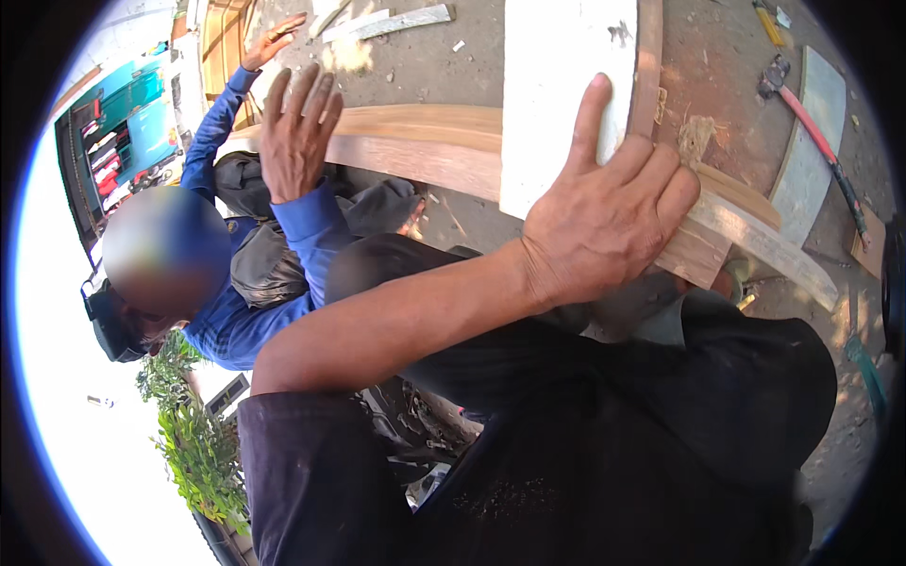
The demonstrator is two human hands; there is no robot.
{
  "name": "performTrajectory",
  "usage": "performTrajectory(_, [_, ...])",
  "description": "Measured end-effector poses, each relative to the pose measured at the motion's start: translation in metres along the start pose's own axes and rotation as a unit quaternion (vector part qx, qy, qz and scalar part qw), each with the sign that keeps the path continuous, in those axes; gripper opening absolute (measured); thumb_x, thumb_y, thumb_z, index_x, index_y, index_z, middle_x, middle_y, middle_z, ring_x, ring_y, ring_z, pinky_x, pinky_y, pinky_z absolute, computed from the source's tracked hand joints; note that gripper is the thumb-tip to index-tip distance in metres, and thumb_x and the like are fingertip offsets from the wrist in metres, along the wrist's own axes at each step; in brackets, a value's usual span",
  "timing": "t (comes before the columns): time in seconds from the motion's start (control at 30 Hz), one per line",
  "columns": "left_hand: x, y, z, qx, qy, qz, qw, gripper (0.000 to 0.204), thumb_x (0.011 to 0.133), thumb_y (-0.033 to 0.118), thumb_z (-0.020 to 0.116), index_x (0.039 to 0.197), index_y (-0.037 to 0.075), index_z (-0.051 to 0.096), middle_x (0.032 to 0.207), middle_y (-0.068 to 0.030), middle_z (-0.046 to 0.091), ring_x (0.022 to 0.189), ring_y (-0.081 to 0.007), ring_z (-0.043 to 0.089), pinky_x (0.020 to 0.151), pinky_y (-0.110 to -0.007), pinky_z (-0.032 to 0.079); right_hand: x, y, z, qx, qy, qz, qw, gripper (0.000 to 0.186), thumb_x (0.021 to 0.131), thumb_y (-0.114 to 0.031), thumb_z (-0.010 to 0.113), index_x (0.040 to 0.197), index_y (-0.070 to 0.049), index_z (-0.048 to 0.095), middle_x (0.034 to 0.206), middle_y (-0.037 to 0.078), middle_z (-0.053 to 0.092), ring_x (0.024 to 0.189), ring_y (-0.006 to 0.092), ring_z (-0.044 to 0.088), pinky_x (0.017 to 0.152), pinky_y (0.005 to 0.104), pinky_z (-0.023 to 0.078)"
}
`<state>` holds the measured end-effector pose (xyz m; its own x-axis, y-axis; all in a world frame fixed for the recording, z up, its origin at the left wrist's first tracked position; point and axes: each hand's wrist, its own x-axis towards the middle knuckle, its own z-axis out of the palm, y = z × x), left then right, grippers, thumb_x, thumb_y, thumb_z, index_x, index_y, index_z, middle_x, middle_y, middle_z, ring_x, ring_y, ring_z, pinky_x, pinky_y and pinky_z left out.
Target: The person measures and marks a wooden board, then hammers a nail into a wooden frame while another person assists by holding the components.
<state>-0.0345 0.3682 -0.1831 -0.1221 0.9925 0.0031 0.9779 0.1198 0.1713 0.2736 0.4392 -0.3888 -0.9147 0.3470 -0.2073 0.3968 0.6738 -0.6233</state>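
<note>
My left hand reaches across from the lower left. One finger lies stretched along the face of a white board, while the other fingers curl at its right edge, over the brown wood. The thumb is hidden. Under the board runs a long brown timber, its near end by my wrist. A curved pale wooden piece sticks out to the right of my knuckles. My right hand does not show.
A co-worker in blue sleeves sits at the left with both hands raised, fingers spread. A red-handled hammer lies by a grey board at the right. A yellow-handled tool and wood strips lie on the ground.
</note>
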Motion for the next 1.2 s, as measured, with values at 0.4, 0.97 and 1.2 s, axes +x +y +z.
performTrajectory(0.4, [0.0, 0.001, -0.015, -0.049, 0.027, -0.008, 0.998, 0.06, 0.065, 0.02, 0.09, 0.116, 0.008, 0.06, 0.106, -0.0034, 0.061, 0.109, -0.0224, 0.061, 0.13, -0.059, 0.019, 0.027, -0.004, -0.003, 0.08, 0.11, 0.105, 0.985, 0.026, 0.093, -0.03, 0.073, 0.107, -0.008, 0.075, 0.099, 0.02, 0.074, 0.093, 0.0396, 0.072, 0.081, 0.0484, 0.055])
performTrajectory(0.97, [0.004, 0.012, -0.011, 0.033, -0.022, 0.005, 0.999, 0.086, 0.058, 0.04, 0.1, 0.126, 0.004, 0.059, 0.113, -0.0121, 0.066, 0.116, -0.0324, 0.065, 0.13, -0.055, 0.017, -0.304, 0.107, -0.027, -0.114, 0.357, 0.758, 0.535, 0.064, 0.093, -0.038, 0.072, 0.142, 0.001, 0.058, 0.141, 0.027, 0.059, 0.135, 0.0434, 0.052, 0.113, 0.0511, 0.044])
performTrajectory(1.2, [-0.002, 0.002, -0.011, 0.045, -0.028, -0.021, 0.998, 0.085, 0.059, 0.039, 0.1, 0.125, 0.005, 0.059, 0.113, -0.0131, 0.067, 0.116, -0.0335, 0.065, 0.13, -0.056, 0.017, -0.281, 0.07, 0.026, -0.071, 0.322, 0.631, 0.702, 0.095, 0.087, -0.05, 0.081, 0.157, -0.001, 0.04, 0.142, 0.033, 0.053, 0.136, 0.0487, 0.048, 0.113, 0.0523, 0.043])
